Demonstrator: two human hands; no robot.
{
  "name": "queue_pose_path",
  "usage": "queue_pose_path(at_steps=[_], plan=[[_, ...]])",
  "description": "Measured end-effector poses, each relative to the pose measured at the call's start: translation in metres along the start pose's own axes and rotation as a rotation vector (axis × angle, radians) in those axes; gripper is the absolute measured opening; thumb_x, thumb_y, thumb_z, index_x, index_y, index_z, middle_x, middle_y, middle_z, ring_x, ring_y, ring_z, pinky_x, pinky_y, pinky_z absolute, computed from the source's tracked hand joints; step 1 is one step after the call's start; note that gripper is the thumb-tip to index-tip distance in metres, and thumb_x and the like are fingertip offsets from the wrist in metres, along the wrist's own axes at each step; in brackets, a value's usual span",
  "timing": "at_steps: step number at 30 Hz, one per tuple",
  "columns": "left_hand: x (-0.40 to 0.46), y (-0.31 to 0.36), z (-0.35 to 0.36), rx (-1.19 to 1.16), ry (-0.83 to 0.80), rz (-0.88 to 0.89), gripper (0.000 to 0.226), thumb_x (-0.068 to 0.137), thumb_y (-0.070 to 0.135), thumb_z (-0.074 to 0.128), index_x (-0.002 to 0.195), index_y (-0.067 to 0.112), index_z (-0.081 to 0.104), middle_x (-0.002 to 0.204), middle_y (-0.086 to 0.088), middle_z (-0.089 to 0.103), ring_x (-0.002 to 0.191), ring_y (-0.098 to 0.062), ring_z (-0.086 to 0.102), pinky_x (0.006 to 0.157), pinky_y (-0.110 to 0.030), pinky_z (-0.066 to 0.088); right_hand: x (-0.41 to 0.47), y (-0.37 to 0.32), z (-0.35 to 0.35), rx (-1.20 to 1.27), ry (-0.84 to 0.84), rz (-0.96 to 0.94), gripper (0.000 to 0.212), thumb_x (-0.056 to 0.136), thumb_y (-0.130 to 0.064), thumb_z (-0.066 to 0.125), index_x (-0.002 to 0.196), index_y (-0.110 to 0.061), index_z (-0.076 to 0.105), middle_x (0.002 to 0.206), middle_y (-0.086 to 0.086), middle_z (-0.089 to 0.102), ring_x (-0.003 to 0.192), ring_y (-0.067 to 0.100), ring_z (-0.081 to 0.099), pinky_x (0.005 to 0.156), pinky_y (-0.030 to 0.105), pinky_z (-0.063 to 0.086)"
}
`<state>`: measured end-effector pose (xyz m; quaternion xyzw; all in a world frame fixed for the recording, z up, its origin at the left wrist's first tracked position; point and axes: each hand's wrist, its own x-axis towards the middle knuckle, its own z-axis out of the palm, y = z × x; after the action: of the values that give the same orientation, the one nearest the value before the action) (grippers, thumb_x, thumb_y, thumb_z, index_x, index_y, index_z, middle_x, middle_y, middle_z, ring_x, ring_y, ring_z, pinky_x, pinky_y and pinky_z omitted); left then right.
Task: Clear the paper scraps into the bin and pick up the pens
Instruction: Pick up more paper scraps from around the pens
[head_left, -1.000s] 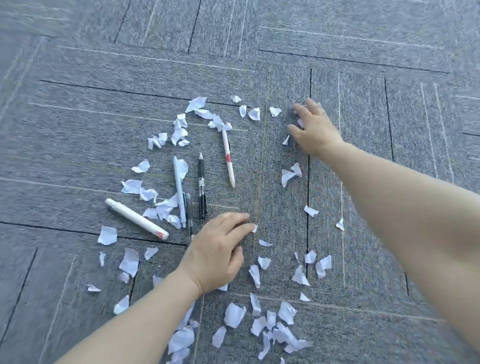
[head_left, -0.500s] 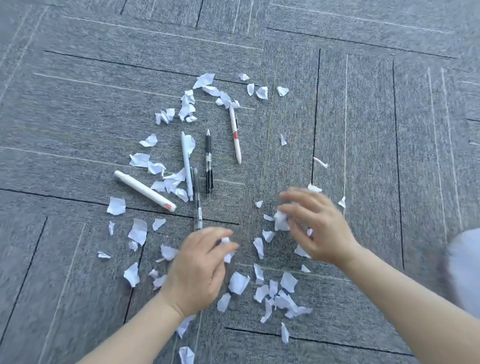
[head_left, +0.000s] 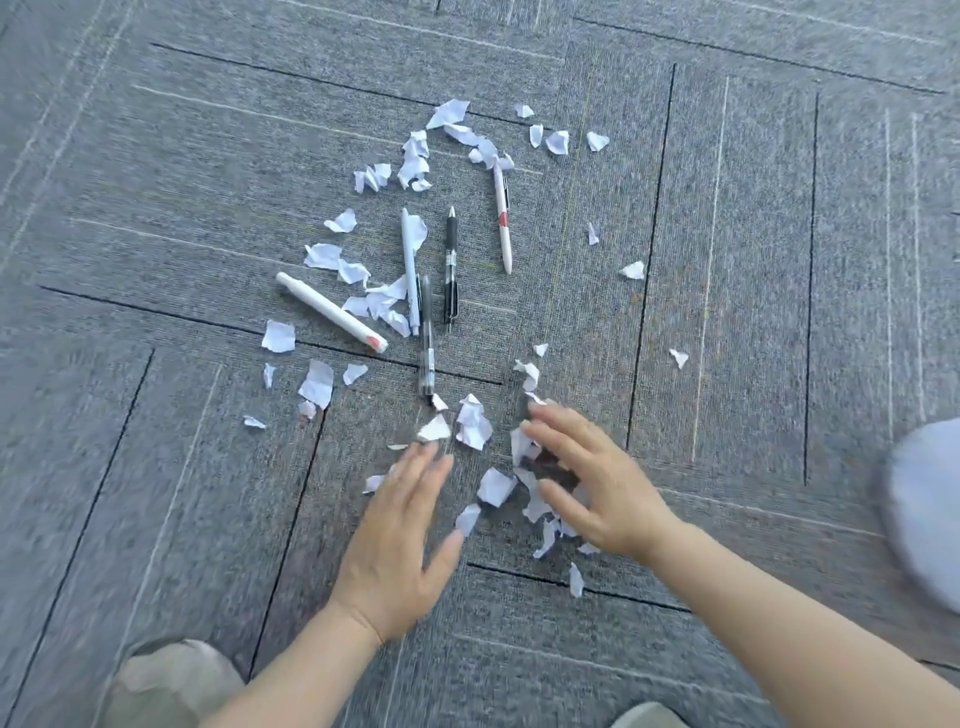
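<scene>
1. Five pens are seen lying among torn paper scraps (head_left: 472, 423) on the grey carpet tiles (head_left: 753, 260), none yet lifted; the bin cannot be identified with certainty.
2. The left hand (head_left: 400, 540) is held flat with fingers straight, nothing gripped, its fingertips just beside a scrap near the middle of the carpet.
3. The right hand (head_left: 597, 488) is spread wide above a small heap of scraps (head_left: 535, 499); whether any piece is pinched under the palm cannot be told.
4. A clear-barrelled pen (head_left: 426, 338) is pointed at the heap, its near tip touching a scrap; it could be dragged along, in all likelihood, if the scraps are swept together carelessly.
5. Light pieces may be scattered again by a fast sweep, and the outliers toward the right edge (head_left: 678, 357) could be missed.
6. Further up, a black pen (head_left: 451, 265), a pale blue pen (head_left: 409, 270) and a white pen with a red mark (head_left: 503, 218) are laid roughly parallel; a thick white marker (head_left: 332, 313) is set at an angle to the left, scraps wedged between them.
7. A blurred pale shape (head_left: 922, 509) is glimpsed at the right edge, possibly a bag or bin, and a trouser knee (head_left: 171, 680) at the near edge.
</scene>
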<state>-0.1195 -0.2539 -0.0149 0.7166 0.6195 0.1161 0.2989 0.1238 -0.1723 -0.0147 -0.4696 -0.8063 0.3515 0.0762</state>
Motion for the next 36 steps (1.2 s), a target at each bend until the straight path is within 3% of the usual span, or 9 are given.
queue_pose_path(at_steps=[2,5,9,13,17,23,28,33,36], plan=[[-0.002,0.001,-0.004,0.106,-0.039,0.102,0.077,0.086,0.053,0.047,0.149,0.018,0.021,0.159,-0.002,0.013,0.146,-0.019,0.008,0.117,-0.044,0.016,-0.011,0.000,-0.002,-0.001,0.039,-0.051,0.057,0.094,-0.050,0.045,0.147,-0.029,0.038,0.160,-0.013,0.023,0.148,0.012,0.018,0.118,0.042,0.023],[-0.013,-0.016,-0.015,0.328,-0.112,0.159,0.103,0.072,0.075,0.050,0.149,0.014,0.019,0.159,-0.010,0.012,0.146,-0.027,0.010,0.115,-0.049,0.011,-0.040,0.017,-0.002,-0.200,0.018,-0.122,0.081,0.086,-0.063,0.055,0.153,-0.027,0.026,0.163,0.000,0.015,0.151,0.026,0.009,0.119,0.051,0.014],[-0.038,-0.045,-0.015,0.488,-0.227,0.210,0.112,0.066,0.086,0.040,0.152,0.022,0.006,0.157,-0.015,0.015,0.144,-0.033,0.014,0.110,-0.058,0.016,-0.069,0.027,0.019,-0.478,-0.089,-0.220,0.100,0.078,-0.083,0.046,0.156,-0.028,0.013,0.163,0.014,0.012,0.149,0.037,0.012,0.117,0.055,0.016],[-0.022,-0.048,-0.006,0.476,-0.134,0.150,0.092,0.082,0.074,0.032,0.152,0.022,0.002,0.158,-0.016,0.008,0.145,-0.033,0.011,0.113,-0.055,0.014,-0.037,0.018,0.035,-0.496,0.002,-0.181,0.091,0.088,-0.072,0.042,0.156,-0.029,-0.001,0.162,0.014,0.004,0.149,0.037,0.005,0.118,0.052,0.015],[0.015,-0.030,-0.007,0.377,-0.097,0.129,0.083,0.088,0.064,0.033,0.151,0.020,0.003,0.158,-0.016,0.008,0.146,-0.031,0.010,0.115,-0.051,0.015,0.010,0.008,0.027,-0.469,0.031,-0.063,0.085,0.091,-0.069,0.036,0.155,-0.030,-0.005,0.162,0.012,-0.003,0.149,0.038,0.000,0.121,0.047,0.000],[0.009,-0.022,-0.009,0.253,-0.156,0.202,0.108,0.075,0.076,0.047,0.151,0.010,0.009,0.159,-0.015,0.002,0.147,-0.028,0.002,0.116,-0.049,0.013,0.058,0.000,0.003,-0.401,-0.047,0.000,0.081,0.092,-0.069,0.031,0.155,-0.030,0.000,0.164,0.005,-0.013,0.149,0.026,-0.016,0.118,0.040,-0.010],[-0.035,-0.041,-0.001,0.472,-0.277,0.297,0.115,0.070,0.086,0.035,0.152,0.011,0.005,0.158,-0.016,0.005,0.146,-0.032,0.005,0.113,-0.048,0.014,0.060,-0.004,0.003,-0.293,-0.131,-0.210,0.079,0.091,-0.068,0.031,0.155,-0.023,0.018,0.162,0.004,0.017,0.151,0.024,0.002,0.122,0.044,0.004],[0.003,-0.032,0.003,0.435,-0.105,0.182,0.103,0.082,0.072,0.036,0.149,0.010,-0.012,0.158,-0.018,0.001,0.146,-0.033,0.005,0.115,-0.049,0.012,0.040,-0.002,0.021,-0.335,-0.115,-0.345,0.086,0.086,-0.069,0.046,0.152,-0.016,0.030,0.155,0.009,0.035,0.147,0.030,0.022,0.121,0.046,0.016],[0.035,-0.023,0.001,0.446,-0.067,0.197,0.098,0.085,0.067,0.038,0.150,0.004,-0.001,0.158,-0.018,0.007,0.146,-0.030,0.007,0.117,-0.044,0.011,0.038,-0.002,0.032,-0.477,-0.019,-0.363,0.082,0.088,-0.064,0.052,0.148,-0.011,0.038,0.149,0.012,0.044,0.139,0.032,0.037,0.118,0.046,0.023]])
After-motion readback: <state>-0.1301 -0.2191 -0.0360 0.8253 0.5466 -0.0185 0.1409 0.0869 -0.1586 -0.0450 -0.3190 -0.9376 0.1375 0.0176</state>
